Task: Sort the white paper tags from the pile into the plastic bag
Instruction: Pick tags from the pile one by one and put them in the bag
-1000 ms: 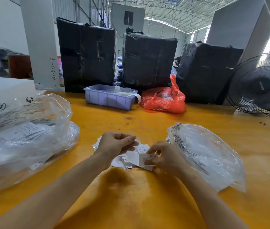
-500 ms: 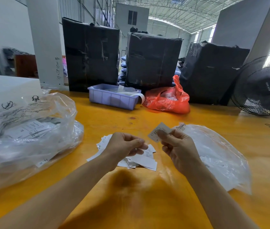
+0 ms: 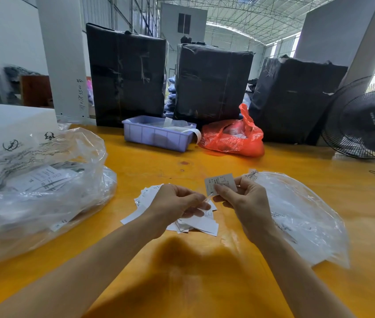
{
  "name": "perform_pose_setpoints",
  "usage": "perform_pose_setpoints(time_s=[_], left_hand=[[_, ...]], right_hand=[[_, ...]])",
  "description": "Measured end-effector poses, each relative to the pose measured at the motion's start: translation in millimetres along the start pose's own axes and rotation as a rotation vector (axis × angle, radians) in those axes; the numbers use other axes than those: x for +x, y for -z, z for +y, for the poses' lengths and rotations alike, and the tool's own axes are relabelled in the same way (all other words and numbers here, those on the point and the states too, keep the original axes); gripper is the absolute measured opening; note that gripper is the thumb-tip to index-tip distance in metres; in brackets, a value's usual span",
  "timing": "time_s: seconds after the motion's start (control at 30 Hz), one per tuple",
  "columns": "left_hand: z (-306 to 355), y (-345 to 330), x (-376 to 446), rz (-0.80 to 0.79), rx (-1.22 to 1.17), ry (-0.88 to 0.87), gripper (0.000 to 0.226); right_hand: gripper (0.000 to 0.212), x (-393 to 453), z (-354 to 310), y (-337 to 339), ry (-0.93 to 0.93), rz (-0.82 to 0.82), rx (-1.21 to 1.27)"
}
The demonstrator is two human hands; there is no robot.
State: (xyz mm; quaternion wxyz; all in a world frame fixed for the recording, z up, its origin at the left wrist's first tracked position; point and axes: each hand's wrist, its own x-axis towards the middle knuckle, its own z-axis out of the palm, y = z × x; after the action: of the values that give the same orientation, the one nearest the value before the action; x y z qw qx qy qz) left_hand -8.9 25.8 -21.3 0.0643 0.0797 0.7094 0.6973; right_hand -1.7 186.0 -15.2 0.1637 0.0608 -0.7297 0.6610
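Presently, the right hand [image 3: 245,203] pinches a white paper tag [image 3: 220,183] between thumb and fingertips, holding it upright above the yellow table [image 3: 205,283], printed face toward the camera. The left hand [image 3: 177,205] has its fingers curled, thumb and forefinger closed on a thin strip at the tag's lower edge; what that strip is cannot be determined. Beneath and behind the left hand lies the pile of tags [image 3: 195,222], loosely overlapped on the table. A clear plastic bag [image 3: 301,216] lies flat just right of the right hand, its mouth toward the held tag. At the near left sits a larger clear bag [image 3: 37,187] containing printed sheets. Along the far edge stand a lilac plastic bin [image 3: 156,136], a red plastic bag [image 3: 233,140] and three black-wrapped bundles [image 3: 211,81]. A black fan [image 3: 365,120] stands at far right.
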Motion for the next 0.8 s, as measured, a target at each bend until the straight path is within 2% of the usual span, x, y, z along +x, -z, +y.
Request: perform_pose_setpoints(time_s=[0.37,0.63,0.8], left_hand=[[2.0,2.8,-2.1,-0.074,-0.105,0.083,0.008],[3.9,6.5,-0.9,0.035,-0.185,0.085,0.009],[2.9,5.3,-1.1,0.031,-0.198,0.087,0.008]], right_hand=[[0.008,-2.2,1.5,-3.0,0.012,-0.032,0.038],[0.015,-1.7,3.1,-1.2,-0.106,-0.166,-0.049],[0.014,-0.3,3.3,-0.3,-0.119,-0.146,-0.038]])
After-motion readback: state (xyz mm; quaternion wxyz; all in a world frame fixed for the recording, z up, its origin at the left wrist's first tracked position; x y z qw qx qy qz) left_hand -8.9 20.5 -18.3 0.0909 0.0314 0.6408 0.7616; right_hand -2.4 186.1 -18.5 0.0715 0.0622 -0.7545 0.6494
